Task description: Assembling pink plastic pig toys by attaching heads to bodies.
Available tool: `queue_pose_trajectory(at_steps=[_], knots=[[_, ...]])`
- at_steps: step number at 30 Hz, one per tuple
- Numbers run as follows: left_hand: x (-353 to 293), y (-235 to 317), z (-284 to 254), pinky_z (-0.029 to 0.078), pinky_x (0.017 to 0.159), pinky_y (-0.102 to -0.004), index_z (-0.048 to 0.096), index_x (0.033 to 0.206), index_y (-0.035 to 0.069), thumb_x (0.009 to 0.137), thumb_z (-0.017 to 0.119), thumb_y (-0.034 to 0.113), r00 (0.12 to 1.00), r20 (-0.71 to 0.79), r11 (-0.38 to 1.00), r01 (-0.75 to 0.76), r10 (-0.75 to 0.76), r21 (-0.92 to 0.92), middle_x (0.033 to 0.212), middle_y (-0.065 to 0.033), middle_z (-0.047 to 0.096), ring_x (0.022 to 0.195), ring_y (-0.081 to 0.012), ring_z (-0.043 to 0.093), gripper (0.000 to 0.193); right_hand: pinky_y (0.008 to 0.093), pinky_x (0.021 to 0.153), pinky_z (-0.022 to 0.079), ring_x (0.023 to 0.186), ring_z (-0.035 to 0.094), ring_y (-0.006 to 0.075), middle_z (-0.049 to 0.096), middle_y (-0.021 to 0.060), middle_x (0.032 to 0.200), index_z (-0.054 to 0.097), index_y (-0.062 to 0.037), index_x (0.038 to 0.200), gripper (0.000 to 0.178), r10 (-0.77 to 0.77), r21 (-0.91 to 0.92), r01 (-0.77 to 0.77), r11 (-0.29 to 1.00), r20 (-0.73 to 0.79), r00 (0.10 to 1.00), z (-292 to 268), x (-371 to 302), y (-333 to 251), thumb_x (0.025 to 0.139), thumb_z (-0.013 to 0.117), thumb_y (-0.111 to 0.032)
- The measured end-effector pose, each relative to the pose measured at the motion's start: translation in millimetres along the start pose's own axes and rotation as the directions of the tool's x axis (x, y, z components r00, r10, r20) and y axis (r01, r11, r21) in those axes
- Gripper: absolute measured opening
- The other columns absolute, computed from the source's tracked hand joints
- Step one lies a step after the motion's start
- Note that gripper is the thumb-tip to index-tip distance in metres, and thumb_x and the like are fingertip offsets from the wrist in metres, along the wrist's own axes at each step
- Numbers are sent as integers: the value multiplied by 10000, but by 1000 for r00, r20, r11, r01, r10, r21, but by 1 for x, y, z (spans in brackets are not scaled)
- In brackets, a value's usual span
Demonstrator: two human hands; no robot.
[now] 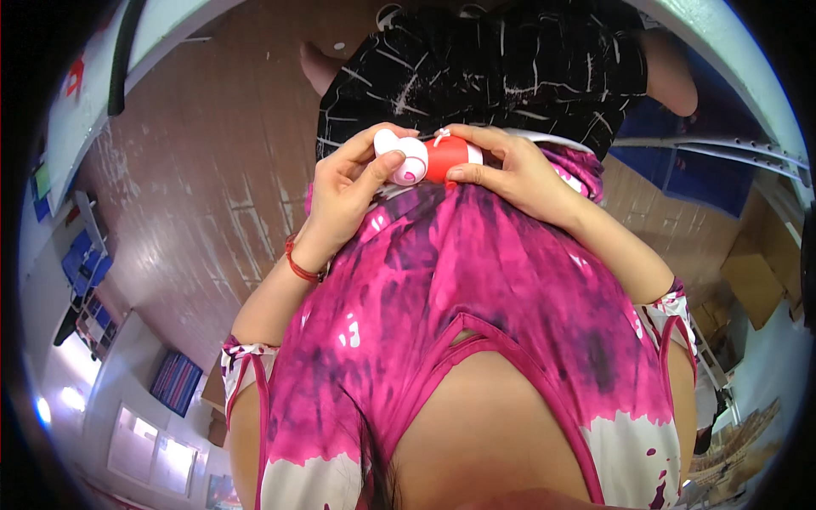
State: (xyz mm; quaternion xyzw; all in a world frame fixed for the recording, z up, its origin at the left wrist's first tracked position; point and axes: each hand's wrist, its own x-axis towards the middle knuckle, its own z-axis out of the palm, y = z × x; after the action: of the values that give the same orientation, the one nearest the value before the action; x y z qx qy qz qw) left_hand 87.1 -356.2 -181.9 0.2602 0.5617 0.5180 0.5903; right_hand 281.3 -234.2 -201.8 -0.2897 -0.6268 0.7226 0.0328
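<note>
In the upper middle of the frame, the left hand [350,174] grasps the figure [436,161] by its white head [413,156] while the right hand [515,163] pinches its red body [452,161], and should both grips loosen, the smooth-looking figure could slip onto the skirt [484,72] or floor [200,161].

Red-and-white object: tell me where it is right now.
In the head view, the red-and-white object is above centre, held between the left hand and the right hand, near the pink top.
</note>
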Motion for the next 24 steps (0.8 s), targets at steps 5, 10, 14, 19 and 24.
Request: queue_pose_trajectory(at_steps=[5, 10, 14, 19, 24], knots=[[17, 1, -10, 506, 843, -257, 564, 1152, -43, 942, 541, 149, 991, 54, 992, 123, -123, -10, 1116, -103, 622, 970, -128, 602, 285, 275, 886, 458, 993, 593, 150, 634, 118, 1096, 506, 34, 1262, 509, 156, 120, -166, 979, 89, 984, -8, 7, -3, 865, 666, -240], [19, 3, -11, 515, 845, -270, 570, 1161, -34, 932, 567, 187, 986, 100, 991, 131, -131, 1, 1131, -109, 627, 971, -135, 612, 319, 260, 908, 454, 1017, 582, 135, 631, 105, 1108, 490, 67, 1269, 506, 157, 302, -165, 939, 50, 986, -1, 3, -3, 870, 659, -194], [18, 2, -16, 471, 906, -297, 566, 1175, -46, 906, 604, 165, 987, 128, 995, 95, -94, -2, 1181, -128, 601, 1045, -154, 578, 344, 266, 912, 458, 1025, 581, 132, 615, 101, 1144, 504, 62, 1256, 496, 147, 308, -146, 940, 21, 989, 1, 2, -1, 849, 685, -154], [10, 23, -15, 478, 903, -284, 594, 1146, -35, 833, 659, 53, 979, 158, 983, -147, 129, 112, 1146, -115, 624, 1046, -162, 588, 332, 323, 997, 395, 1179, 493, 219, 502, 130, 1301, 476, -30, 1317, 599, -65, -196, 59, 979, -25, 998, -3, -3, -28, 791, 727, -173], [6, 53, -15, 434, 964, -363, 572, 1128, -73, 827, 636, 29, 936, 232, 904, -323, 263, 280, 1220, -218, 563, 1141, -252, 537, 324, 398, 981, 384, 1184, 466, 294, 513, 141, 1259, 496, -38, 1286, 700, -522, -603, 377, 703, -78, 849, -1, -1, -54, 691, 797, -252]])
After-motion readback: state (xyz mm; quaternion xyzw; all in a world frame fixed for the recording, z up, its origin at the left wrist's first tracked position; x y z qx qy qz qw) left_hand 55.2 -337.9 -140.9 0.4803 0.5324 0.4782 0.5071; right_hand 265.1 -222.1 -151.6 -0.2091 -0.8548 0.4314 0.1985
